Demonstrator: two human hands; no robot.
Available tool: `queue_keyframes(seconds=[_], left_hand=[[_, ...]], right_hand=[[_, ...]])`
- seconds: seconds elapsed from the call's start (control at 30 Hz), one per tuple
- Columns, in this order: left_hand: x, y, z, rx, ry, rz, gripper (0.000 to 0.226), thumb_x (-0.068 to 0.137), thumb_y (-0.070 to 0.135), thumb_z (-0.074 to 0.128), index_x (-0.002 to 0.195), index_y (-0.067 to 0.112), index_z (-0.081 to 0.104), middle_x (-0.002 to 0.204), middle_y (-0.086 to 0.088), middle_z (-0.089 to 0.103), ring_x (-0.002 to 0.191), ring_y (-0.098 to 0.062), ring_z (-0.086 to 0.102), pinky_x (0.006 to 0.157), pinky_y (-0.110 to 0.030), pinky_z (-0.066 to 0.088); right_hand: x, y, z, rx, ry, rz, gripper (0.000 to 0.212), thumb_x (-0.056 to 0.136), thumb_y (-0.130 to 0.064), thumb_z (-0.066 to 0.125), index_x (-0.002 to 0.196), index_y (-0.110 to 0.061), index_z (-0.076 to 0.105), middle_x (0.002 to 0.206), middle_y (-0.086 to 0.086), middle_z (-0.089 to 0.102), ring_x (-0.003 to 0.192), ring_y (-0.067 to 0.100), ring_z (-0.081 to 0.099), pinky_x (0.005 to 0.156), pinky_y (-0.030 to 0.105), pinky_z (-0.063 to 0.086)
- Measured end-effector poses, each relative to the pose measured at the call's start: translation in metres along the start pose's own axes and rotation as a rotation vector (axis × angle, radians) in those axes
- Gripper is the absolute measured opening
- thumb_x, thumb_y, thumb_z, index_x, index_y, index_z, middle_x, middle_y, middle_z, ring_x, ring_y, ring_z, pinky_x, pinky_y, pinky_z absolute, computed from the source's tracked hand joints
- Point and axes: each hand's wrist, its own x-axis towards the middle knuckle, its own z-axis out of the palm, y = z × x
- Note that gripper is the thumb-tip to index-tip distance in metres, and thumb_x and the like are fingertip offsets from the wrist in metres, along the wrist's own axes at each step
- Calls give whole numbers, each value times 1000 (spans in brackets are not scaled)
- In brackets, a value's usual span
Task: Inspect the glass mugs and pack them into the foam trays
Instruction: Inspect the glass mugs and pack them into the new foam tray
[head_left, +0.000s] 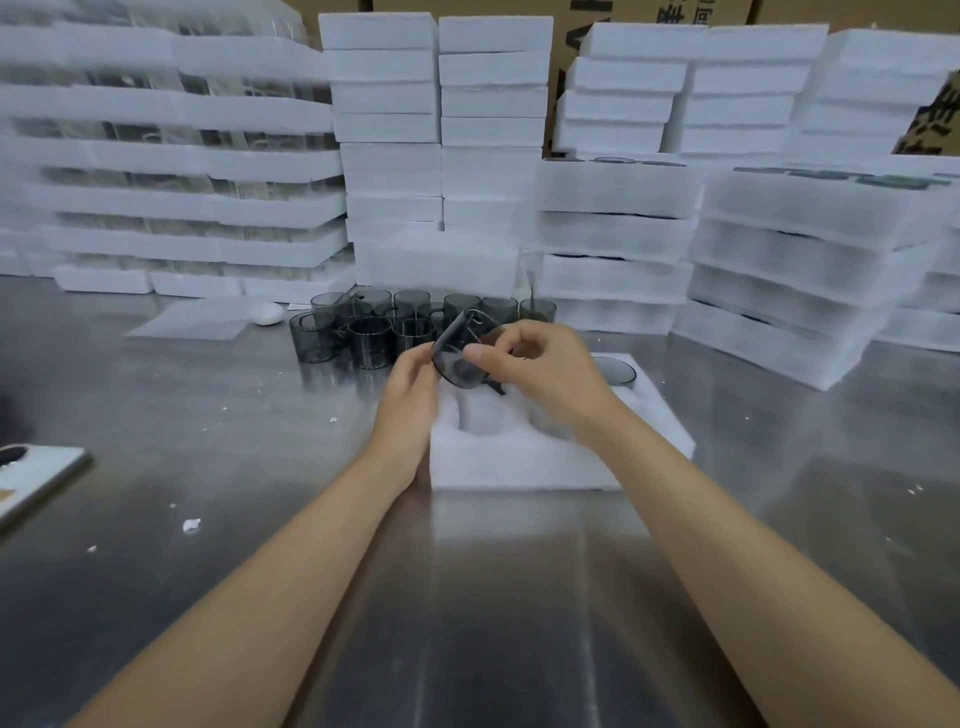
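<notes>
Hands meet over the tray (519, 467), both on one smoky mug (465, 356) that we hold tilted in the air, its mouth turned toward us and its handle pointing down toward the foam. Our left hand (413, 384) cups the mug from its left side with the fingers curled against the wall; our right hand (540, 364) pinches the rim on the right, thumb forward and the other fingers curled behind. The mug hangs just above the tray's rear left pocket and does not touch the foam, as far as we can tell. The tray lies flat on the steel table (208, 441), close in front of us; in its rear right pocket sits another mug (615, 370), upright, only the rim showing. Behind our hands a cluster of loose mugs (363, 332) stands upright on the table, packed close together. Stacks of white foam (441, 156) rise along the back, some on the left with glass showing between the layers. A phone (31, 478) lies at the left edge, and white crumbs dot the table
</notes>
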Motion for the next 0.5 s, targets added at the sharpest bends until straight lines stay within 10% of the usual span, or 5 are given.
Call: queue_keyframes(seconds=[0.2, 0.37, 0.5], left_hand=[[3, 1, 1, 41, -12, 3, 27, 99, 14, 41, 118, 12, 60, 123, -7, 61, 119, -20, 54, 108, -43, 38], [2, 1, 1, 22, -9, -21, 26, 99, 18, 39, 114, 16, 60, 121, -6, 61, 114, -18, 57, 106, -42, 40], [1, 4, 1, -6, -26, -37, 22, 99, 23, 42, 111, 22, 60, 124, -5, 61, 117, -14, 54, 107, -38, 39]], right_hand=[[-1, -11, -19, 41, -187, 34, 14, 83, -21, 73, 88, -15, 62, 81, -8, 70, 77, 9, 66, 73, 31, 57], [-4, -34, -42, -203, -430, 114, 44, 83, -25, 73, 123, -30, 57, 114, -5, 64, 87, 2, 67, 66, 9, 49], [-8, -49, -37, -371, -531, 96, 24, 84, -25, 69, 108, -21, 67, 112, 1, 66, 97, 10, 64, 69, 7, 49]])
